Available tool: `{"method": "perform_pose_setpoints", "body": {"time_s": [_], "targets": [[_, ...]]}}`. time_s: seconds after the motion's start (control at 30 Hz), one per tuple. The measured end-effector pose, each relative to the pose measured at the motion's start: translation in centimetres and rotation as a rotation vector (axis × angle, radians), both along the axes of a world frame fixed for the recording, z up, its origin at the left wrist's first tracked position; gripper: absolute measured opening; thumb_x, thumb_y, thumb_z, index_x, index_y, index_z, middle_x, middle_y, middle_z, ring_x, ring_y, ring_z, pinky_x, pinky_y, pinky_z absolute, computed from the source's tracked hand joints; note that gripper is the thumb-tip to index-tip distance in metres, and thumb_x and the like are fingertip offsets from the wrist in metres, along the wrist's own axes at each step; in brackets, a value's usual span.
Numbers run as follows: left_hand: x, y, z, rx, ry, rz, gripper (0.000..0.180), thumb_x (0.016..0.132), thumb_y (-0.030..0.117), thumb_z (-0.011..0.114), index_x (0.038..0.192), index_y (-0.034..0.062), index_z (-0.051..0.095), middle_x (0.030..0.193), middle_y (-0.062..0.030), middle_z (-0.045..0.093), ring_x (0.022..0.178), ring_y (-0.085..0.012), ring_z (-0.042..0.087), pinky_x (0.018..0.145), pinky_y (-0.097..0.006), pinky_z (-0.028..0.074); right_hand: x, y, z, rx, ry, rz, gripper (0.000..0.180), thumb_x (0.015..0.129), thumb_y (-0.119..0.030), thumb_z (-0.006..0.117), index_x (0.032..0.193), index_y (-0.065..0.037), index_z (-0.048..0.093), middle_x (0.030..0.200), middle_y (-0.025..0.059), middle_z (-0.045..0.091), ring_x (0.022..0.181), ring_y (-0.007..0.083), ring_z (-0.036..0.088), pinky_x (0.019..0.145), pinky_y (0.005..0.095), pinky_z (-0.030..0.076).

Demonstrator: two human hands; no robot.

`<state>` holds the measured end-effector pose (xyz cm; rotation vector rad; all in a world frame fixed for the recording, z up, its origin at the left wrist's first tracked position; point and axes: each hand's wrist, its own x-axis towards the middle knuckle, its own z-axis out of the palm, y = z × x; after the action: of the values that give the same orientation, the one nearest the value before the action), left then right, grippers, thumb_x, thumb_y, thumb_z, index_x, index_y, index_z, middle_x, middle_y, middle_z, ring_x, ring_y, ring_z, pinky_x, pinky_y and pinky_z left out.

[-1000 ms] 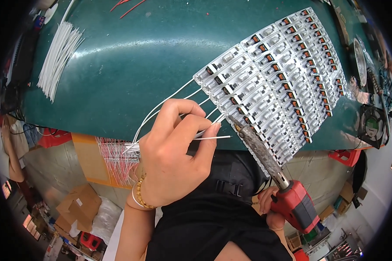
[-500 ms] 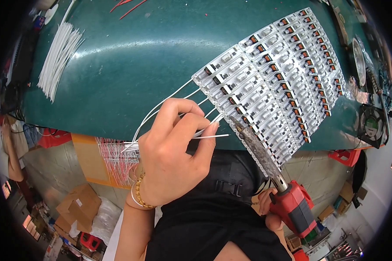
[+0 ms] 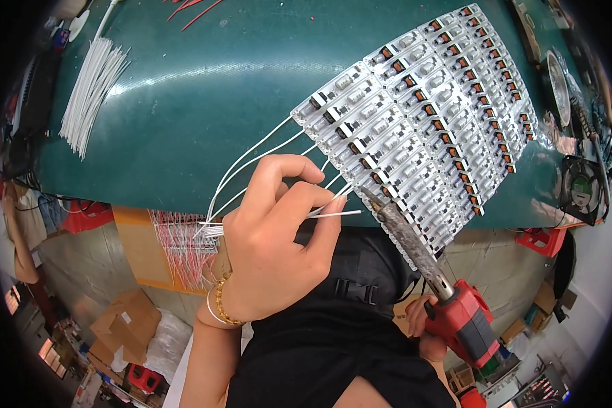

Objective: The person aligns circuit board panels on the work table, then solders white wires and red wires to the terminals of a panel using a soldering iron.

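Note:
A panel of small white circuit boards [image 3: 394, 132], with black and orange parts in rows, lies at a slant on the bench. Several thin white wires [image 3: 251, 158] run from its left edge back through my left hand [image 3: 275, 238]. That hand is closed, thumb and fingers pinching a white wire [image 3: 340, 214] whose loose end points right, beside the panel's edge. My right hand [image 3: 423, 328], partly hidden, grips the red and black handle of a soldering gun [image 3: 459, 323]. The gun's dark, crusted barrel slants up left, its tip at the panel's lower left edge.
A bundle of white wires [image 3: 95, 95] lies at the left on the green bench top [image 3: 183, 129]. Red wire scraps [image 3: 200, 13] lie at the far edge. Boards with red and white wires [image 3: 183, 248] sit on cardboard below the bench edge. A small fan [image 3: 581, 190] stands at the right.
The panel has shifted slightly up and left. My left hand has moved a little to the right, still pinching the wire. The soldering gun's tip stays at the panel's edge.

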<state>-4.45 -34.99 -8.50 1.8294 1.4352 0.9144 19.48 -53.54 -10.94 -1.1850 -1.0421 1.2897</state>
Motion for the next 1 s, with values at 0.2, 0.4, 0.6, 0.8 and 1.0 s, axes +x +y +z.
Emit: {"method": "perform_pose_setpoints", "body": {"time_s": [0.2, 0.4, 0.6, 0.8, 1.0], "targets": [[0.3, 0.0, -0.1, -0.055, -0.045, 0.032, 0.009, 0.073, -0.004, 0.071, 0.075, 0.0008, 0.065, 0.093, -0.0053, 0.058, 0.062, -0.0066, 0.046, 0.046, -0.020, 0.031, 0.7, 1.4, 0.9, -0.193, 0.020, 0.111, 0.053, 0.072, -0.054, 0.078, 0.073, -0.003, 0.063, 0.066, 0.0057, 0.061, 0.055, 0.0168, 0.058, 0.051, 0.0261, 0.043], [0.5, 0.1, 0.1, -0.064, -0.001, 0.031, 0.009, 0.072, -0.005, 0.071, 0.075, 0.0013, 0.065, 0.092, -0.0055, 0.058, 0.063, -0.0070, 0.049, 0.046, -0.021, 0.031, -1.1, 0.2, 0.5, -0.070, -0.288, -0.104, 0.051, 0.079, -0.049, 0.075, 0.074, 0.000, 0.060, 0.064, 0.0063, 0.060, 0.054, 0.0171, 0.056, 0.050, 0.0265, 0.043], [0.0, 0.3, -0.1, -0.005, 0.053, -0.019, 0.014, 0.070, -0.002, 0.073, 0.076, 0.0034, 0.061, 0.092, -0.0057, 0.056, 0.053, -0.0137, 0.056, 0.046, -0.028, 0.043, -0.5, 0.4, 0.2, -0.008, -0.171, -0.014, 0.064, 0.076, -0.070, 0.062, 0.083, -0.006, 0.058, 0.056, 0.0020, 0.056, 0.048, 0.0175, 0.053, 0.055, 0.0297, 0.045], [-0.1, 0.2, -0.1, 0.039, 0.061, -0.046, 0.014, 0.071, -0.003, 0.072, 0.078, 0.0029, 0.062, 0.095, -0.0071, 0.057, 0.054, -0.0131, 0.057, 0.046, -0.026, 0.043, -0.3, 0.9, 1.2, -0.019, -0.007, 0.042, 0.048, 0.077, -0.046, 0.078, 0.073, -0.001, 0.061, 0.068, 0.0071, 0.063, 0.059, 0.0175, 0.061, 0.055, 0.0285, 0.049], [-0.5, -0.2, -0.2, -0.071, -0.147, -0.113, 0.012, 0.074, -0.003, 0.072, 0.084, 0.0007, 0.066, 0.100, -0.0089, 0.057, 0.056, -0.0087, 0.055, 0.046, -0.022, 0.041, -1.0, 0.4, 1.7, -0.198, 0.179, -0.155, 0.053, 0.067, -0.049, 0.085, 0.075, -0.001, 0.064, 0.070, 0.0065, 0.063, 0.063, 0.0163, 0.061, 0.061, 0.0284, 0.049]]}}
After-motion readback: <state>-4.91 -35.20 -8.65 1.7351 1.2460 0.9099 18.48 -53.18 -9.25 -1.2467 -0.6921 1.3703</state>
